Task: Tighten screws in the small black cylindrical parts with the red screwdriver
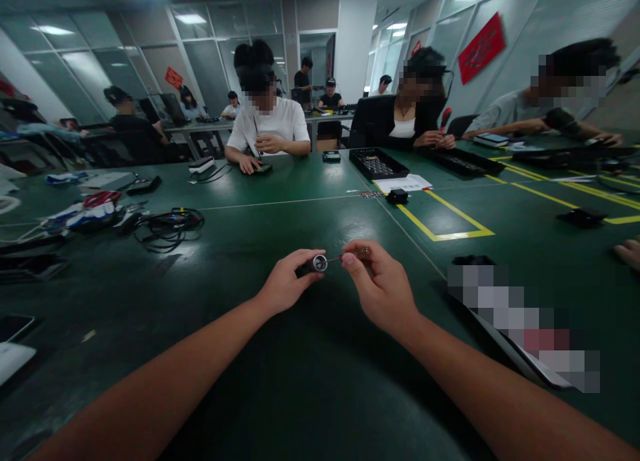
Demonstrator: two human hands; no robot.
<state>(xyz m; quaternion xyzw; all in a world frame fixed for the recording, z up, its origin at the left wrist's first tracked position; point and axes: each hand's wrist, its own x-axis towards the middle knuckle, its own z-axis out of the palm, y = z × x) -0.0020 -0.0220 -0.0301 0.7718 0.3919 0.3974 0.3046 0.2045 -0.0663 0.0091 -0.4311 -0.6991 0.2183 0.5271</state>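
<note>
My left hand (286,282) is closed around a short dark cylinder (319,264) with a silver-rimmed round end turned toward me. Details inside that end are too small to make out. In the fingers of my right hand (384,284) is a small screwdriver (341,258) with a red part at the fingertips. Its thin metal shaft points left and reaches the cylinder's rim; whether the tip touches, I cannot tell. Both hands are held above the green table (240,314), close to each other.
Coiled black cables (170,228) and other cables lie at the left. Black trays (377,163) and a small black block (397,196) are farther back, near yellow tape (463,236). A partly blurred flat item (520,334) lies at the right. Several people sit across the table.
</note>
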